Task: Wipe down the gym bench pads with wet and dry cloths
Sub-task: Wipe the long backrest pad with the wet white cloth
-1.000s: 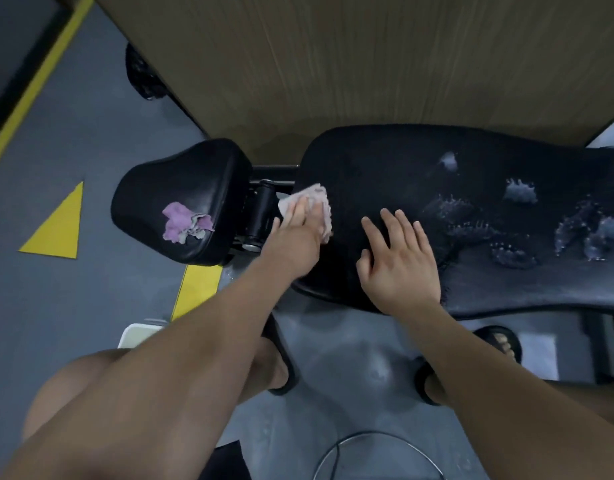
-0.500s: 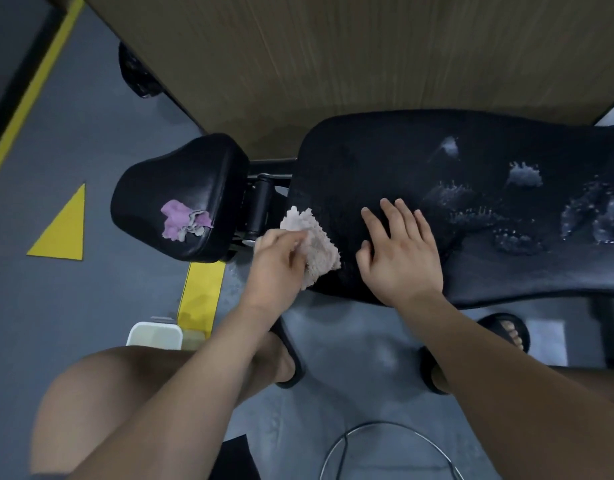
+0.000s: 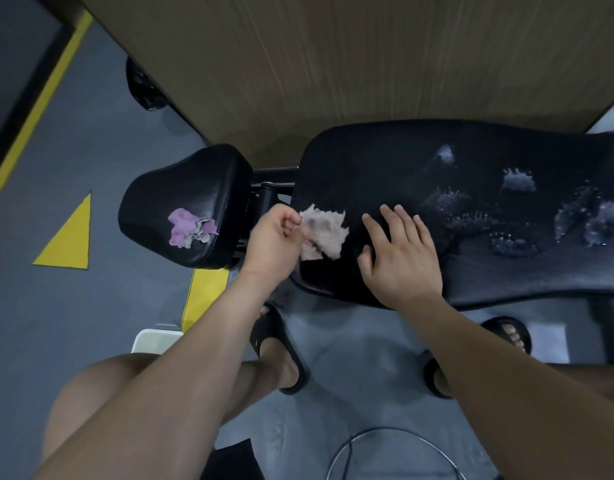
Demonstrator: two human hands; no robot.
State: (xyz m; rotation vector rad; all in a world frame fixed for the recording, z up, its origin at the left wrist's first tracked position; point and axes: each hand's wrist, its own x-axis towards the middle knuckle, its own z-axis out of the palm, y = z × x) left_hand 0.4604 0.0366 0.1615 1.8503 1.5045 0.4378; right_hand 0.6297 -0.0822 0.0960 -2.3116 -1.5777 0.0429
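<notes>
Up from the near edge: pink cloth (image 3: 323, 234) now on top of the surface (image 3: 385, 161)

Compared with half a second ago, the left hand (image 3: 276, 239) has drawn the pink cloth off the long black surface's near edge and onto its left end, where it lies crumpled. The left hand's fingers are curled, pinching the cloth's left edge. The right hand (image 3: 400, 259) rests flat on the surface just right of the cloth, fingers straight and spread, grasping nothing. Wet patches (image 3: 516, 181) glisten further right. To the left, a purple cloth (image 3: 186, 230) lies on the separate seat pad (image 3: 187, 181). Feet in sandals (image 3: 281, 344) stand on the grey floor (image 3: 90, 323).
</notes>
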